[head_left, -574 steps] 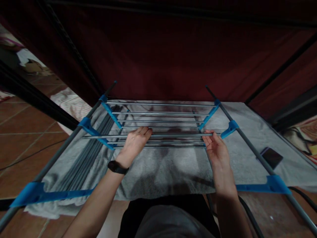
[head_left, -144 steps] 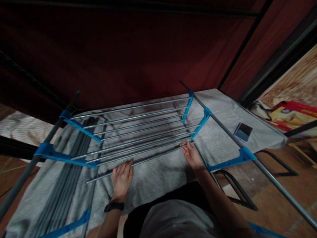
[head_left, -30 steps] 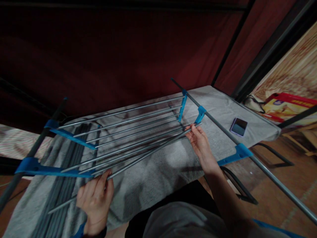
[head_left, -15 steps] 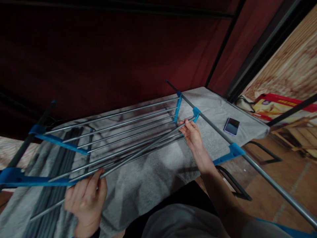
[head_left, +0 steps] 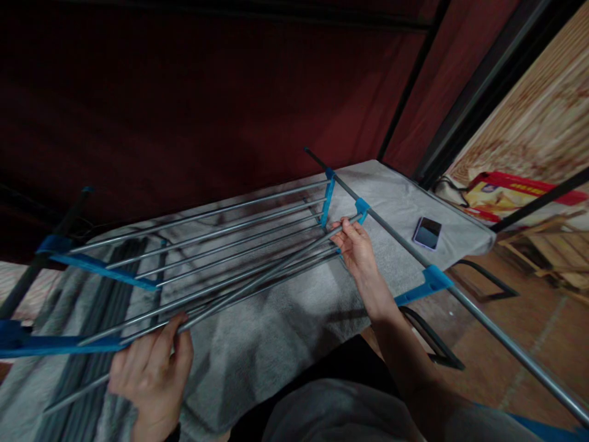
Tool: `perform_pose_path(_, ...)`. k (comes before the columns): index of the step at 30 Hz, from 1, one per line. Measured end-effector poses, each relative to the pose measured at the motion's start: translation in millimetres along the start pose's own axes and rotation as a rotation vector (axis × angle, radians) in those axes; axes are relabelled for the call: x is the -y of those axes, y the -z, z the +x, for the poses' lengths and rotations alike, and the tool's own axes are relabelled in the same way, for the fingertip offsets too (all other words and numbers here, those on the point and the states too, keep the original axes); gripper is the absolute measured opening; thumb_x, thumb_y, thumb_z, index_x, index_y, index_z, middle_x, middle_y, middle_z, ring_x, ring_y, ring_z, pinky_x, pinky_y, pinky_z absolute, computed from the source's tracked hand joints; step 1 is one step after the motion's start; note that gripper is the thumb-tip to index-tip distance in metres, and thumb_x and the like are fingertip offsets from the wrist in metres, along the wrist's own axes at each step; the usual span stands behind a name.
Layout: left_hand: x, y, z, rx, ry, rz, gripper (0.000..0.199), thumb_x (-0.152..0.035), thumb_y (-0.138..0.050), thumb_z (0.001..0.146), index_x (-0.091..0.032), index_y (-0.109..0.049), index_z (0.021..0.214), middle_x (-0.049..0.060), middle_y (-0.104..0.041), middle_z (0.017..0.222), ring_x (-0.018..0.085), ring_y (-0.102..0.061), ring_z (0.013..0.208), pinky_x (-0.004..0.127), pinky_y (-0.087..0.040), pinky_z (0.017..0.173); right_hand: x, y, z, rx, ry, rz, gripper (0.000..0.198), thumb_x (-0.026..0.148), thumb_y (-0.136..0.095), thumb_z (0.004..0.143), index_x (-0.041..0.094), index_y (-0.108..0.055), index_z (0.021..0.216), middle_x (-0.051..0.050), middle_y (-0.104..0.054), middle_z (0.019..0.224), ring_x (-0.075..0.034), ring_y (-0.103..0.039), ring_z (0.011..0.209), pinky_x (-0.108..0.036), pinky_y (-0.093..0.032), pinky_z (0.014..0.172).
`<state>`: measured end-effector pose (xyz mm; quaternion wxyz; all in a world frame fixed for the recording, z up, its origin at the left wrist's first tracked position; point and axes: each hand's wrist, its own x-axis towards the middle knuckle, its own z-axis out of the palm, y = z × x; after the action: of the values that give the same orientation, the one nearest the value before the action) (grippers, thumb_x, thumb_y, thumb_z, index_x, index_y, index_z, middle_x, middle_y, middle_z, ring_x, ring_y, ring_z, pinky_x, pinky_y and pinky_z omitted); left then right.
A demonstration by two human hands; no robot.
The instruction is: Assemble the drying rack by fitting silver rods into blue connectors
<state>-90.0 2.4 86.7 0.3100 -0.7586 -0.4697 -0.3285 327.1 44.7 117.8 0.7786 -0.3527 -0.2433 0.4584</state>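
Note:
A loose grey metal tube slants across a rack frame of metal bars and blue plastic brackets. My left hand is closed round its lower part, and the tube's free end juts out beyond my knuckles. Near the other end, my right hand pinches the same tube between thumb and fingers. That end lies at or very close to a blue bracket on the long right-hand pole; whether it sits inside the bracket I cannot tell. Several fitted bars run between the left blue bracket and the right side.
A grey blanket covers the surface under the rack. Several loose tubes lie at the left. A phone rests at the right, with a red and yellow box beyond it. Dark red panels stand behind.
The view has shifted slightly, and the rack's left side appears a little farther left and lower. Both hands keep their grip on the tube, which lies almost as before.

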Motion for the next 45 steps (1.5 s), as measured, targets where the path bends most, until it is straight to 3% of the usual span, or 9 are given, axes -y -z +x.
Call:
perform_pose_path(10,-1.7,6.6,8.1,0.056,0.004,-0.010,0.026,-0.019,-0.066,0.091,-0.017,-0.072,0.116,0.003,-0.065,0.071,0.021,-0.057,0.068,0.036,-0.035,0.070,3.0,-1.6,1.0,0.003,-0.002,0.016,0.030,0.038,-0.091,0.076,0.027,-0.063,0.076,0.005,-0.074,0.085,-0.012,-0.070,0.077,-0.024,-0.063,0.071)
perform_pose_path(34,5.8,0.4,15.3,-0.009,-0.036,-0.005,0.030,-0.016,-0.066,0.087,-0.020,-0.071,0.116,0.003,-0.066,0.073,0.021,-0.057,0.068,0.036,-0.035,0.068,2.3,0.4,5.7,0.035,-0.010,0.019,0.027,0.037,-0.089,0.079,0.027,-0.065,0.078,0.004,-0.075,0.087,-0.012,-0.070,0.076,-0.025,-0.064,0.073)
perform_pose_path(45,11.5,1.6,24.4,0.010,-0.006,-0.009,0.028,-0.022,-0.066,0.090,-0.023,-0.071,0.117,0.002,-0.071,0.080,0.020,-0.060,0.070,0.037,-0.036,0.070,5.4,-3.6,3.9,0.008,-0.002,0.045,0.032,0.036,-0.093,0.073,0.027,-0.063,0.073,0.005,-0.074,0.085,-0.012,-0.070,0.077,-0.024,-0.064,0.072)
